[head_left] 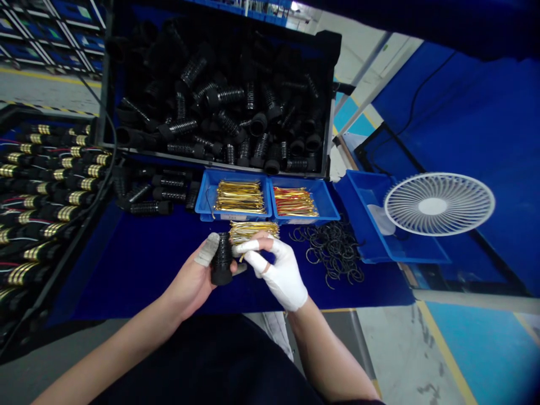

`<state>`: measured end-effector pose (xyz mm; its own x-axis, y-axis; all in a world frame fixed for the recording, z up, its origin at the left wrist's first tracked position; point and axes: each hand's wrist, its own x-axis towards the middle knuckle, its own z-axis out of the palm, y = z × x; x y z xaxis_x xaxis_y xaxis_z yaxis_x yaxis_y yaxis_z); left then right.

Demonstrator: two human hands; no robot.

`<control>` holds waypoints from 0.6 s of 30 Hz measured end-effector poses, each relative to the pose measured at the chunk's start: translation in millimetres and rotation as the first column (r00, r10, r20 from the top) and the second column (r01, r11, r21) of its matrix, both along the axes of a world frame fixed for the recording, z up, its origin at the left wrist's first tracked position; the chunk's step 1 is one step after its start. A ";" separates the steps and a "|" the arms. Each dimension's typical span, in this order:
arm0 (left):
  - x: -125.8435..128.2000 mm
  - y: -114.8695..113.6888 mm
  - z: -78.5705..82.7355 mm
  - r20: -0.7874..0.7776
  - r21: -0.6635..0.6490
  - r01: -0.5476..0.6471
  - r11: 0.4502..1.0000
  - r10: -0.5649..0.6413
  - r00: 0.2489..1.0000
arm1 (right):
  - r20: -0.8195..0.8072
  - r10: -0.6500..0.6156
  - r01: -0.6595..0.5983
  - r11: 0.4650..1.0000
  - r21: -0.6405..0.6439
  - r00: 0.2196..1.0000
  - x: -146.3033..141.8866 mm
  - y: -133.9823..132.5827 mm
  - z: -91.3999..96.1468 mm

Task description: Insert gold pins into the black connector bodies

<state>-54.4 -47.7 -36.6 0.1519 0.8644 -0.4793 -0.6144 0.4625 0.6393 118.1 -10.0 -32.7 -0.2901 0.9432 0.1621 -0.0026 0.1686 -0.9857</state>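
My left hand (192,284), with a pale cover on the thumb, is closed around a black ribbed cylindrical part (221,260), held upright with its wider smooth end down. My right hand (280,275), in a white glove with some bare fingers, pinches beside that part. A small gold-coloured tip (242,258) shows at its fingertips; the rest of that piece is hidden. Just beyond my hands lies a bundle of thin gold strips (253,228) on the blue surface. Behind it stand a blue bin (204,197) of gold strips and a second blue bin (329,205) of red-and-gold strips.
A large black crate (328,107) full of black ribbed parts stands at the back. More ribbed parts (152,208) lie before it. Black rings (333,250) are heaped on the right, near a white fan (439,205). Gold-banded parts (46,185) fill the left side.
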 end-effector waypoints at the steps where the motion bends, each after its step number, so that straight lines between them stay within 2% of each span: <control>1: 0.9 -0.7 -0.4 -0.014 0.001 -0.006 1.000 0.006 1.000 | -0.007 -0.013 0.013 1.000 0.004 1.000 -1.9 -0.6 -1.0; 3: 3.5 -1.8 -0.3 -0.027 0.007 -0.024 1.000 0.024 0.999 | -0.032 -0.028 0.027 1.000 -0.014 0.999 -6.2 -2.8 -2.9; 5: 6.9 -2.7 0.7 -0.033 0.021 -0.053 0.998 0.054 0.998 | -0.046 -0.011 0.007 0.996 -0.090 0.999 -10.9 -6.1 -4.5; 8: 11.3 -3.9 2.1 -0.045 0.025 -0.068 0.997 0.069 0.997 | 0.005 0.009 -0.008 0.983 -0.182 1.000 -16.6 -10.9 -6.3; 11: 11.7 -5.2 -0.1 -0.127 0.074 -0.053 0.996 0.062 0.990 | 0.095 -0.015 0.027 0.992 -0.126 0.995 -19.6 -14.0 -7.0; 15: 8.1 -5.9 -6.2 -0.359 0.234 -0.019 0.972 0.104 0.927 | 0.102 -0.047 0.055 0.995 -0.079 0.994 -22.7 -16.6 -8.5; 18: 7.4 -5.1 -8.2 -0.311 0.217 -0.055 0.975 0.122 0.943 | 0.096 -0.080 0.088 0.992 -0.086 0.992 -25.2 -17.3 -8.9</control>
